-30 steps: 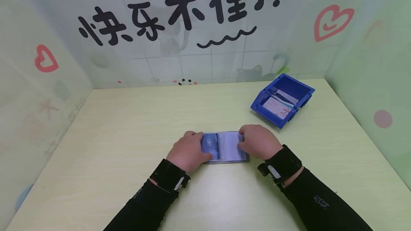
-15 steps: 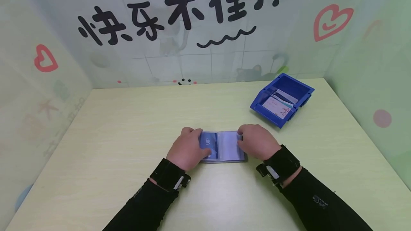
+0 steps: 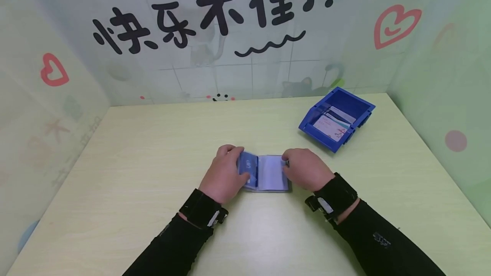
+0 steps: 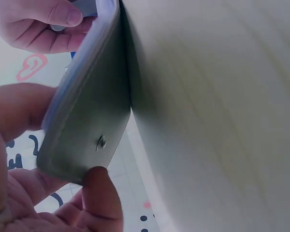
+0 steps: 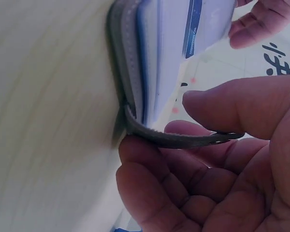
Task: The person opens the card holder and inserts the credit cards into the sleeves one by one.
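A card holder (image 3: 272,174) with clear sleeves lies spread on the table between the two hands. Its left side shows a blue card (image 3: 249,164) with white lettering; pale sleeves fill the right side. My left hand (image 3: 224,176) grips the left cover, thumb on the sleeves and fingers around the outer edge. In the left wrist view that grey-green cover (image 4: 89,116) tilts up off the table, with a metal snap (image 4: 101,142) near its edge. My right hand (image 3: 308,170) holds the closing strap (image 5: 176,140), which sticks out from the right edge between thumb and fingers.
A blue plastic bin (image 3: 356,107) with several cards (image 3: 331,127) inside stands at the back right, beyond the right hand. Printed wall panels (image 3: 203,76) enclose the pale wooden table (image 3: 165,139) at the back and both sides.
The left cover has tilted up with my left hand, and the card holder has shifted slightly left. My right hand has moved a little left too, staying at the right edge.
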A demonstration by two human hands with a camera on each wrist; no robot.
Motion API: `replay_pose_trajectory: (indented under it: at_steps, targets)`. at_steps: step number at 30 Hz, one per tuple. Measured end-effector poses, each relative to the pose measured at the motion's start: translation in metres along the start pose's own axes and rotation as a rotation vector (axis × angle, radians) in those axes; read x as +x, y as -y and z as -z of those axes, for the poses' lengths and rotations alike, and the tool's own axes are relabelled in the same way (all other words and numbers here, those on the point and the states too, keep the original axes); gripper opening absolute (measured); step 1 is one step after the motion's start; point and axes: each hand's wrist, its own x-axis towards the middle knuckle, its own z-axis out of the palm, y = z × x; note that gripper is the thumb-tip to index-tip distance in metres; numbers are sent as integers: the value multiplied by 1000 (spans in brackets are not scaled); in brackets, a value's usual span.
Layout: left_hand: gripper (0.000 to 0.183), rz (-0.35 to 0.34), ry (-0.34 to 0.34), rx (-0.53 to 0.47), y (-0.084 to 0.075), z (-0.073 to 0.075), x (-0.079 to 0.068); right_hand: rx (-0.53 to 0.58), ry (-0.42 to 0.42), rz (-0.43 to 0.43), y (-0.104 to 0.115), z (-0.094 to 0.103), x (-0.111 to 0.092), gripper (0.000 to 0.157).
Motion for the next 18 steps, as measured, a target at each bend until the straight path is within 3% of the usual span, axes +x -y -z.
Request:
replay_pose_trajectory:
  at_steps: [18]
  targets:
    - [73,-144,-7,-84,-5,-3,1,5,-43,80,2,-6,1,29]
